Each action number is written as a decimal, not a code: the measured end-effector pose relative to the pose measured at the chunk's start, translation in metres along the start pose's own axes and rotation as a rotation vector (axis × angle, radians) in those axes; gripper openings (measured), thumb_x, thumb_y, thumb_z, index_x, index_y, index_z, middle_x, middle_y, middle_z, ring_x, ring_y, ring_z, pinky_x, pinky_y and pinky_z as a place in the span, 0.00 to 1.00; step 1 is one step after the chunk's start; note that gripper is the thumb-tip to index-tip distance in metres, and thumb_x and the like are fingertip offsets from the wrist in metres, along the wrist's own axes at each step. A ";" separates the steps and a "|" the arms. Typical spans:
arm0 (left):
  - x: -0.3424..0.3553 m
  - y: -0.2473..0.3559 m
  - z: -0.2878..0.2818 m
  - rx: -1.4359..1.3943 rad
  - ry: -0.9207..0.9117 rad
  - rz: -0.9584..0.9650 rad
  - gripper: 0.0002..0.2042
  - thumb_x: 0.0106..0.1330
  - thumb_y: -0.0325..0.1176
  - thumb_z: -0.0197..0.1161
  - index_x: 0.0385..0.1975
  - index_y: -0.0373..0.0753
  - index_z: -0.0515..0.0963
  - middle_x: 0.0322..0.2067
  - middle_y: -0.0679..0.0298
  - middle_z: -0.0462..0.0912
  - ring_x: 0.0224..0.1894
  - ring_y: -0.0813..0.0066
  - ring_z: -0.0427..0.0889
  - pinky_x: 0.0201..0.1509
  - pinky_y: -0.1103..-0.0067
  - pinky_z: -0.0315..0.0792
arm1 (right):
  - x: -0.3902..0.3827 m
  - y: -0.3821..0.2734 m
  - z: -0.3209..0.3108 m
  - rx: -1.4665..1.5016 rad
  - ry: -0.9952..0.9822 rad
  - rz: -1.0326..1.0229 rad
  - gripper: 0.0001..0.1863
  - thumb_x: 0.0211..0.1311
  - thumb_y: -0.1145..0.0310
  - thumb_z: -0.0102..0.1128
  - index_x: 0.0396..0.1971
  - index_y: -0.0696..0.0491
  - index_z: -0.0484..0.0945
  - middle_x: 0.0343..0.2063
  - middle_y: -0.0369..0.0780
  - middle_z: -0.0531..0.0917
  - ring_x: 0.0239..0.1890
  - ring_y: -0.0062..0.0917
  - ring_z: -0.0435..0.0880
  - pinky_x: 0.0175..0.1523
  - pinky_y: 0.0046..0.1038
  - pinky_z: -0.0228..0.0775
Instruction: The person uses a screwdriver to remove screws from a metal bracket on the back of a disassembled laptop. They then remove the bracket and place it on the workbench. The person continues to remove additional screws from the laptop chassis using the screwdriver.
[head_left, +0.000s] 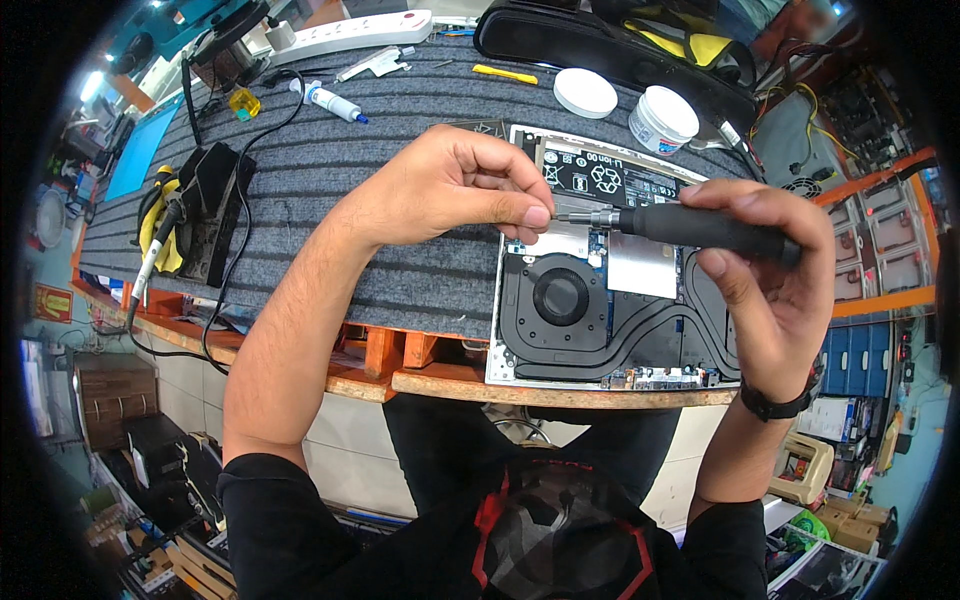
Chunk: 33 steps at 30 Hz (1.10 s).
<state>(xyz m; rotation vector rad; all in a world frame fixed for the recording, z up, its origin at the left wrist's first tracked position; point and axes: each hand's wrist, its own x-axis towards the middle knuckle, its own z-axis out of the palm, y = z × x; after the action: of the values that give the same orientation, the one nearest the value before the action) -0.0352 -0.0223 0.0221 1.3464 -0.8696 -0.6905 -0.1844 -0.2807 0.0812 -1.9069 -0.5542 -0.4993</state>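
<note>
My right hand (785, 300) is closed around the black handle of a screwdriver (685, 228), which lies nearly level and points left. At its metal tip, the thumb and fingers of my left hand (465, 185) are pinched together. What they hold there, if anything, is too small to make out. Below both hands is an opened laptop (650, 345) with its inside facing up. A round black fan (560, 297) shows at its left, and a black battery (605, 175) lies along its far side, partly covered by my hands.
Behind the laptop stand a white tub (663, 118) and a round white lid (585, 93). A yellow pry tool (505, 74) and a syringe (335, 103) lie on the ribbed grey mat (300, 215). A soldering iron (155, 245) rests by a black holder at left; its cable crosses the mat.
</note>
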 end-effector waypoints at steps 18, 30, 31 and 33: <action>0.002 -0.008 -0.017 0.800 -0.028 0.402 0.13 0.61 0.25 0.61 0.43 0.37 0.88 0.46 0.60 0.87 0.53 0.64 0.83 0.60 0.67 0.76 | 0.031 0.011 -0.010 -0.053 -0.186 0.225 0.15 0.64 0.80 0.69 0.48 0.60 0.76 0.42 0.39 0.84 0.47 0.20 0.86 0.50 0.20 0.81; -0.008 -0.005 0.001 1.052 -0.133 0.244 0.16 0.57 0.26 0.59 0.41 0.41 0.90 0.48 0.63 0.87 0.55 0.69 0.83 0.66 0.67 0.65 | 0.062 0.001 0.004 -0.280 -0.531 0.090 0.13 0.59 0.83 0.70 0.43 0.60 0.80 0.41 0.40 0.86 0.46 0.26 0.88 0.54 0.27 0.81; -0.008 -0.004 0.001 1.062 -0.134 0.250 0.16 0.57 0.26 0.59 0.42 0.41 0.90 0.48 0.63 0.87 0.55 0.69 0.83 0.66 0.67 0.65 | 0.063 0.001 0.005 -0.281 -0.539 0.085 0.13 0.59 0.83 0.70 0.43 0.60 0.80 0.40 0.40 0.86 0.46 0.26 0.88 0.53 0.27 0.82; -0.007 -0.005 0.002 1.072 -0.134 0.253 0.16 0.57 0.26 0.60 0.42 0.41 0.90 0.48 0.63 0.87 0.55 0.69 0.83 0.66 0.68 0.65 | 0.065 0.001 0.006 -0.288 -0.551 0.072 0.13 0.59 0.83 0.70 0.43 0.60 0.80 0.39 0.40 0.86 0.45 0.26 0.89 0.53 0.27 0.82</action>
<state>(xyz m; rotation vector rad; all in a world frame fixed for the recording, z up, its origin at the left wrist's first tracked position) -0.0401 -0.0175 0.0166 2.0725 -1.6012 -0.0645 -0.1314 -0.2653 0.1152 -2.3444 -0.7947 0.0085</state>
